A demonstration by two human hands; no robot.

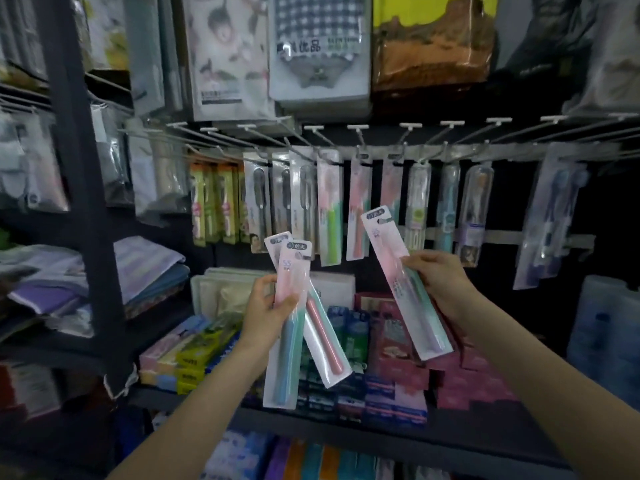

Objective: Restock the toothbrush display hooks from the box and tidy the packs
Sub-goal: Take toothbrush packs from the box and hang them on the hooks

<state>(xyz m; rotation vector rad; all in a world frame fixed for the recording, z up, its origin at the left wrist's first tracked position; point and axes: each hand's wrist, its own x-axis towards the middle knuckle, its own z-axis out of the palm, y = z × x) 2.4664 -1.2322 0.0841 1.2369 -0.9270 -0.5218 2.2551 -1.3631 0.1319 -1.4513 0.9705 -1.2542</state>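
Left hand: the left hand (pixel 266 308), at about 7 o'clock of the view's centre, grasps two long clear-plastic toothbrush packs fanned apart, thumb laid across the front one.
Front pack: the pink-carded pack with a blue-handled brush (pixel 289 327) stands nearly upright, its top end at 12 o'clock.
Rear pack: the pack with a coral-handled brush (pixel 323 336) lies behind the front one, its lower end slanting to 5 o'clock.
Right hand: the right hand (pixel 438 284), at about 4 o'clock of centre, grips one pink-and-green carded toothbrush pack (pixel 403 282) at its middle; the pack's top tilts to 11 o'clock and its foot to 5 o'clock.
Display hooks: a row of white-tipped metal wire hooks (pixel 360 133) runs across at 12 o'clock above the hands, with hanging toothbrush packs (pixel 358 206) below them; the right hand's pack top is near these packs, but contact cannot be told.
Shelf below: stacked boxed goods in pink, blue and yellow cartons (pixel 391 344) sit on the dark shelf (pixel 346 424) at 6 o'clock, behind the held packs.
Left side: folded fabrics (pixel 145 268) lie at 9 o'clock beyond a dark upright post (pixel 79 188).
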